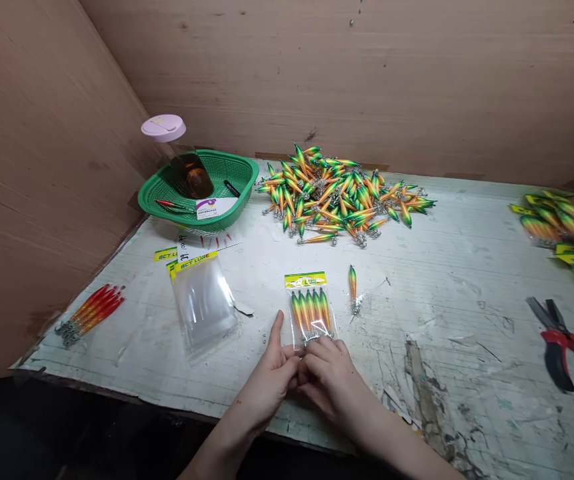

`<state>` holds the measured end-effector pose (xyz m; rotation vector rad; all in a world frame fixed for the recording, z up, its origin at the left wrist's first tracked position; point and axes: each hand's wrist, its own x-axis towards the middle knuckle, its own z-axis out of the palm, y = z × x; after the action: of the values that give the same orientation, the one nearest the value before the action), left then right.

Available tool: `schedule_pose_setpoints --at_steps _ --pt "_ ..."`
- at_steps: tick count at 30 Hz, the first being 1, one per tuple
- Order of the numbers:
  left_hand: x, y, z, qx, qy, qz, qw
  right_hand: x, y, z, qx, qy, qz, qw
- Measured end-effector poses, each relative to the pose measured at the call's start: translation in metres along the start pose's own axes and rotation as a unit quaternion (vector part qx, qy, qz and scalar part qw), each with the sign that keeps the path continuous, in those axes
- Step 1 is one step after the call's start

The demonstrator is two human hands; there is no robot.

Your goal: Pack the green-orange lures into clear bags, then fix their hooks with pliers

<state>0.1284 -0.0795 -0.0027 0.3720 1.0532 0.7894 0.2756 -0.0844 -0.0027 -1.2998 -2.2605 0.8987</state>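
A clear plastic lure bag (311, 308) with a yellow-green header card lies on the table in front of me. Inside it, several green-and-orange fishing lures stand side by side, hooks toward me. My left hand (277, 370) pinches the bag's near end between thumb and fingers, its index finger pointing away along the bag's left side. Curled fingers of my right hand (327, 370) grip that same end and cover part of the hooks. Just right of the bag lies one loose fishing lure (353, 288).
Farther back is a heap of lures (337, 193). A green basket (247, 193) holds a lidded cup (191, 170). Empty bags (204, 303) and red lures (94, 313) lie left. Red-handled pliers (559, 340) and filled bags (557, 223) lie right. Wooden walls (367, 87) enclose the table.
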Motion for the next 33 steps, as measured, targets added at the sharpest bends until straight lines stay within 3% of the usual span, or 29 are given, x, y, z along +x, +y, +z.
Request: schedule_pose_setpoints --at_steps 11,17,21,24,27,29,30,31,33 --pt "-0.001 0.005 0.003 0.022 -0.010 0.009 1.000 -0.001 0.010 0.003 0.037 0.023 -0.009 0.999" --pt "0.002 0.002 0.004 0.024 -0.015 0.017 0.999 -0.009 0.005 -0.015 0.075 0.047 -0.034 0.996" --pt "0.003 0.003 0.007 0.031 0.020 -0.002 0.999 -0.041 0.038 -0.048 0.044 0.191 0.040 0.980" --pt "0.000 0.004 0.005 0.076 0.013 -0.004 0.997 -0.074 0.084 -0.084 -0.048 0.332 0.116 0.935" --pt "-0.006 0.005 -0.010 0.172 -0.016 0.004 0.985 -0.098 0.116 -0.113 -0.162 0.407 0.154 0.886" --pt "-0.010 0.007 -0.025 0.319 -0.018 0.090 0.943 -0.102 0.118 -0.118 -0.217 0.403 0.140 0.878" --pt "-0.010 0.010 -0.033 0.410 -0.015 0.172 0.896 -0.100 0.113 -0.115 -0.236 0.385 0.114 0.885" --pt "-0.009 0.013 -0.039 0.498 -0.012 0.272 0.823 -0.094 0.105 -0.110 -0.255 0.354 0.066 0.897" --pt "-0.004 0.023 -0.047 0.616 -0.023 0.468 0.633 -0.075 0.085 -0.092 -0.291 0.259 -0.088 0.917"
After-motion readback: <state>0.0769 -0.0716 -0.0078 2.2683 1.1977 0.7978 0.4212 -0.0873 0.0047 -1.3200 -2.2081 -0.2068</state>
